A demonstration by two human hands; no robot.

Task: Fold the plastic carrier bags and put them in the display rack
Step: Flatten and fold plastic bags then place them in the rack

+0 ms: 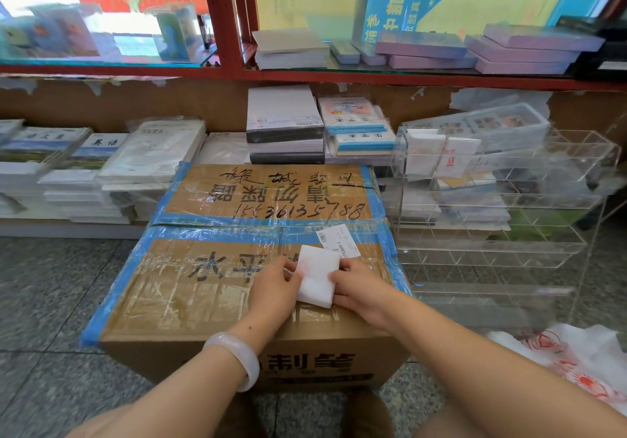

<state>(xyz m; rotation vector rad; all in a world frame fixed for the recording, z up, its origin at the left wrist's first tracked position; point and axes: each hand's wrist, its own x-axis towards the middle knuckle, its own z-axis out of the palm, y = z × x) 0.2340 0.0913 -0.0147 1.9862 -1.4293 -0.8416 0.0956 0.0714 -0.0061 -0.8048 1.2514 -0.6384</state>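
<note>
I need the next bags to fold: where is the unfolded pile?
In the head view, the unfolded carrier bags lie at bottom right on the floor, below the clear display rack, right of the cardboard box.

single head-worn wide-angle view, looking forward and steeply down, close over a taped cardboard box (258, 268), shelves (305, 74) straight ahead, floor (51, 285) at the edges

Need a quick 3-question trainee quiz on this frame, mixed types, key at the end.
1. True or false: the folded bag lies on the cardboard box.
2. Which hands hold it? A) left hand only B) right hand only C) both
3. Fill in: the clear display rack stands to the person's ____, with folded bags already in its ____ row.

Key: 1 true; 2 C; 3 right, top.
</note>
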